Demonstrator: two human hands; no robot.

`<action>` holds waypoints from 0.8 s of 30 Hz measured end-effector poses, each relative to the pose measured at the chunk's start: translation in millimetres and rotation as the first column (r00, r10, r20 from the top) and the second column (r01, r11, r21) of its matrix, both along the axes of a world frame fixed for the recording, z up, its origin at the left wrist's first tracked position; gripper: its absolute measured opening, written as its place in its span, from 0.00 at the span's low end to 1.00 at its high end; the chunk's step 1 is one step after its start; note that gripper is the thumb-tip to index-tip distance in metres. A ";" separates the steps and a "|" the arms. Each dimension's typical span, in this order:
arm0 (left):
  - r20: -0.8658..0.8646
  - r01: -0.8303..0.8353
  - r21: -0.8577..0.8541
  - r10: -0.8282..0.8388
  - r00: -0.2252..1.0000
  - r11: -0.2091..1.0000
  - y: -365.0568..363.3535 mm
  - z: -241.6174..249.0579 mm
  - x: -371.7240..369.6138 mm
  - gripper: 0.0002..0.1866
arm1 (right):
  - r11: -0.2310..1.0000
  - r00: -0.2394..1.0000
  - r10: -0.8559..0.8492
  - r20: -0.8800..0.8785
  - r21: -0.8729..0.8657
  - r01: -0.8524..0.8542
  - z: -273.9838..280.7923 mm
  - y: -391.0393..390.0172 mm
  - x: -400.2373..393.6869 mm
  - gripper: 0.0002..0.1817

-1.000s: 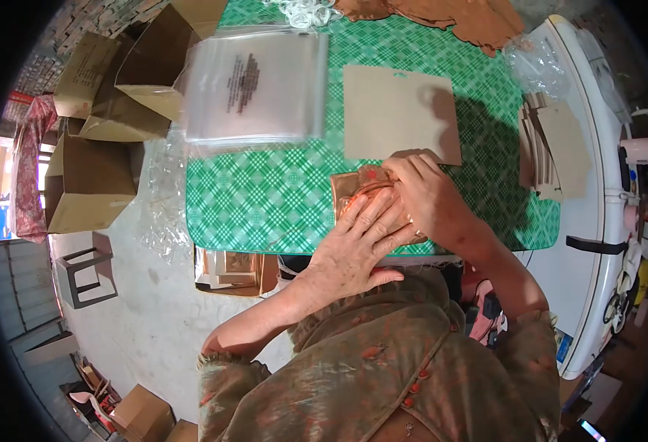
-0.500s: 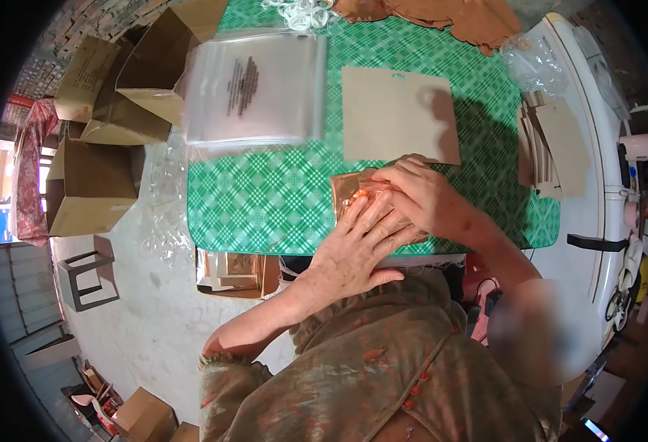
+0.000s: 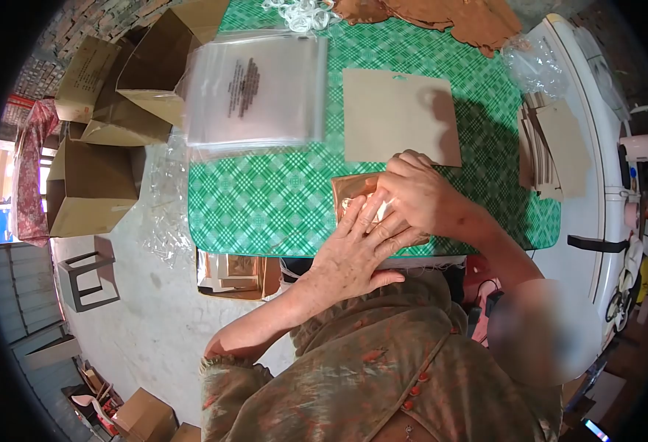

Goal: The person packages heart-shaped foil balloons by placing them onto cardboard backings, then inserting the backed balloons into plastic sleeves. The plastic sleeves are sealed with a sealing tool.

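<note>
A shiny copper-coloured packet point(image 3: 346, 193) lies on the green checked tablecloth near the table's front edge, mostly covered by both hands. My left hand point(image 3: 353, 254) rests flat on it with the fingers stretched out and the thumb apart. Beside it, my right hand point(image 3: 423, 197) is closed, its fingers curled at the packet's far right edge. What those fingers hold, if anything, is hidden. Just beyond the right hand lies a flat beige card point(image 3: 394, 118) with a small hanger slot at its top edge.
A stack of clear plastic bags point(image 3: 280, 92) lies at the table's left. Beige cards point(image 3: 563, 147) are piled at the right, near crumpled clear plastic point(image 3: 534, 66). White cords point(image 3: 298, 13) and brown material point(image 3: 449, 22) lie at the back. Open cardboard boxes point(image 3: 92, 184) stand left.
My right hand has lifted and drawn slightly to the right, its fingers now curled in. More of the packet's top shows. The left hand has stayed in place.
</note>
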State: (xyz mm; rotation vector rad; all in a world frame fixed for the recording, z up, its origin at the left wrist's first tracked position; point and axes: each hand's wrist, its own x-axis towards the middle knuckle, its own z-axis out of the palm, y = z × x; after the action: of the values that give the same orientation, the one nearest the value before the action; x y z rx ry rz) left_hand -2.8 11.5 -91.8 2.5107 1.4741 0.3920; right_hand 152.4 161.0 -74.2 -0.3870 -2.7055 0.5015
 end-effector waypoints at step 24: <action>0.089 -0.023 -0.019 0.025 0.996 1.000 4.4 8.5 -0.2 0.43 | 0.945 0.914 -0.326 0.243 0.080 0.316 1.8 -85.1 58.1 0.57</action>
State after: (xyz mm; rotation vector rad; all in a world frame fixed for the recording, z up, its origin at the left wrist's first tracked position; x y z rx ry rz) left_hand -3.1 16.0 -83.3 2.4307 1.4690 0.4858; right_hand 210.5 75.8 -72.3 -0.9249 -2.8030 0.3210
